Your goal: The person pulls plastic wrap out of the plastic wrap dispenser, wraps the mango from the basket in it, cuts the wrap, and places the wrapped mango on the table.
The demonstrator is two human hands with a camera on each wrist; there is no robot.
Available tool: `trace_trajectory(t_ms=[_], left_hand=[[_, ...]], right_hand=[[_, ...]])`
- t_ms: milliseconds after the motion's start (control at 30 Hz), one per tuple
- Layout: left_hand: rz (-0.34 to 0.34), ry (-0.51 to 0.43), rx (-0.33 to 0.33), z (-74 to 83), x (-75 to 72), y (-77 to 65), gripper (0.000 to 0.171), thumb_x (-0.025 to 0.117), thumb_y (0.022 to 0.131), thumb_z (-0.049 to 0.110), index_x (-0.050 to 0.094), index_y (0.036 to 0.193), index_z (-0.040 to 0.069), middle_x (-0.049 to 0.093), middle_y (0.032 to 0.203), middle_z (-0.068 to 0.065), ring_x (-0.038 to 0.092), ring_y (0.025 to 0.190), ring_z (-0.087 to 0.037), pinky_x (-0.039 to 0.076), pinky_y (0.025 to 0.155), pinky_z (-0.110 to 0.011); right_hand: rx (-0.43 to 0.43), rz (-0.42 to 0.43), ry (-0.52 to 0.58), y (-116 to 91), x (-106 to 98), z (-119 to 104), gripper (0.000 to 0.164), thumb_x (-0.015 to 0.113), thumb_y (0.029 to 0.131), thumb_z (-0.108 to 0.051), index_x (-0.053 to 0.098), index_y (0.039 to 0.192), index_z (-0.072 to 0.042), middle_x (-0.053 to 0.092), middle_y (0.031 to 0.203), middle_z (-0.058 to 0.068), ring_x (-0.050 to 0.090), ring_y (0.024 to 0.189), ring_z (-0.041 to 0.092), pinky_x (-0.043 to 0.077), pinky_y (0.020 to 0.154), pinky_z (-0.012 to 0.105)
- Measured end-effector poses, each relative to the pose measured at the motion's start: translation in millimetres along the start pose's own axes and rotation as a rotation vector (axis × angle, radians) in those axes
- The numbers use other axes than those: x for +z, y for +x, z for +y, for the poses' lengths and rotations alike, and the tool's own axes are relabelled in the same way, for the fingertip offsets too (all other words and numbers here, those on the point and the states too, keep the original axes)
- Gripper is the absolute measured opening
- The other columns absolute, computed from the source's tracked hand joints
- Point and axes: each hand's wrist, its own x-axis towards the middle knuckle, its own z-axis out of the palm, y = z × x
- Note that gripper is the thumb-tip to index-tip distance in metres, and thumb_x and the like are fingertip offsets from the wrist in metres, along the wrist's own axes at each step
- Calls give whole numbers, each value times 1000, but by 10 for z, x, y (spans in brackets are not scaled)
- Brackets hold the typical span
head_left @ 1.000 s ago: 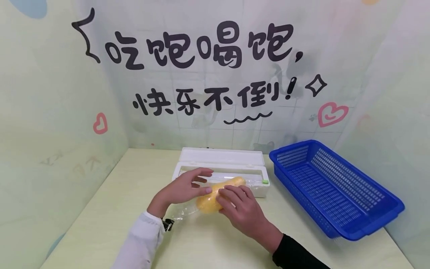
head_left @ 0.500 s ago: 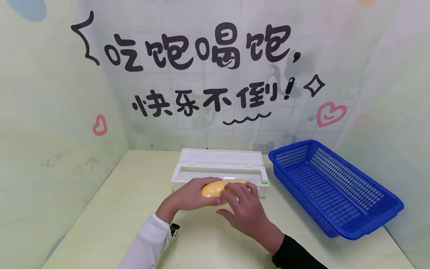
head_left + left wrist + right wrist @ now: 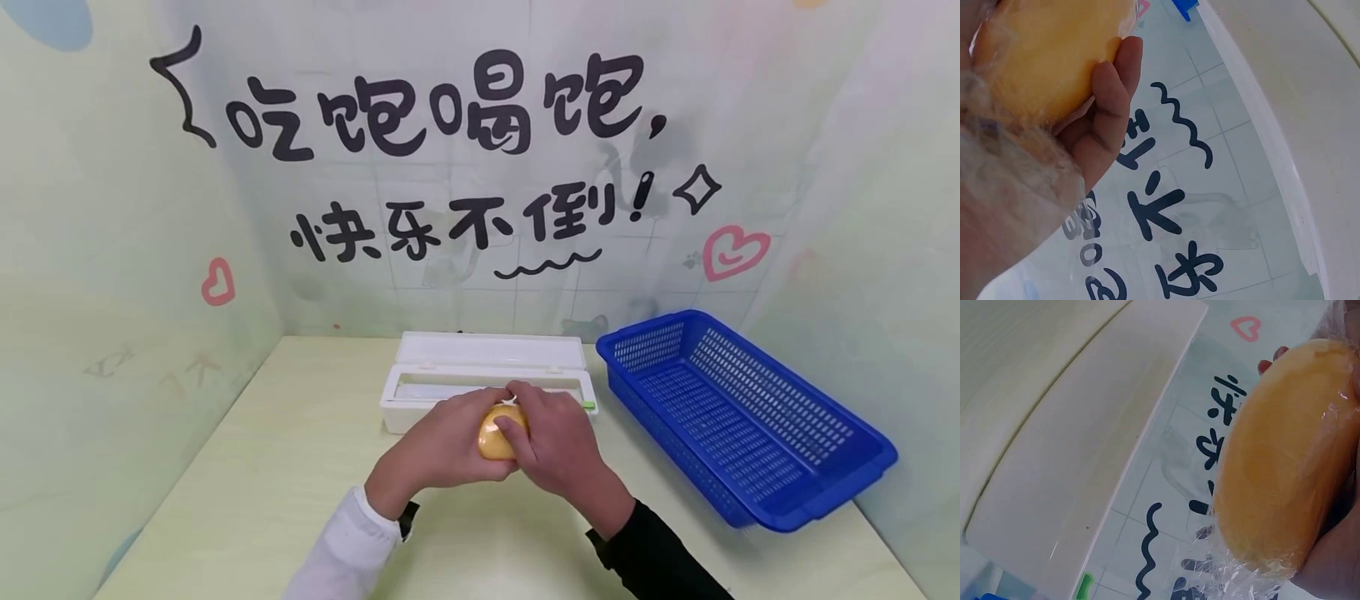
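Observation:
Both hands hold a smooth yellow-orange oblong item (image 3: 498, 433) wrapped in clear cling film, in front of the white box. My left hand (image 3: 442, 442) grips it from the left; the left wrist view shows fingers (image 3: 1110, 103) curled round the item (image 3: 1054, 56), with loose cling film (image 3: 1016, 169) over the wrist side. From the right, my right hand (image 3: 562, 437) holds it with the thumb across its near end. In the right wrist view, crumpled film (image 3: 1241, 575) gathers at one end of the item (image 3: 1279, 456). Much of the item is hidden behind the hands in the head view.
A white cling film dispenser box (image 3: 408, 417) stands with its lid (image 3: 491, 350) raised, just behind the hands. To the right is a blue perforated basket (image 3: 675, 442). The pale table (image 3: 247, 500) meets printed walls at the back and sides.
The left hand goes from loosely touching the item to gripping it. The item has turned end-on toward the head camera, and the right hand has closed round it.

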Motion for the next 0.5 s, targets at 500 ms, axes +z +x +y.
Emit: trace_trajectory(t_ms=[500], left_hand=[[19,-76,9,-35,-6,34,71,84,73,35,49,133,22,59,111,13,58,88,-6,53,76,-24]], right_hand=[[110,-352,118,-21,-154,192,70,64,83,-70,57,135,-23,64,100,-8,56,77,7,43,61,23]])
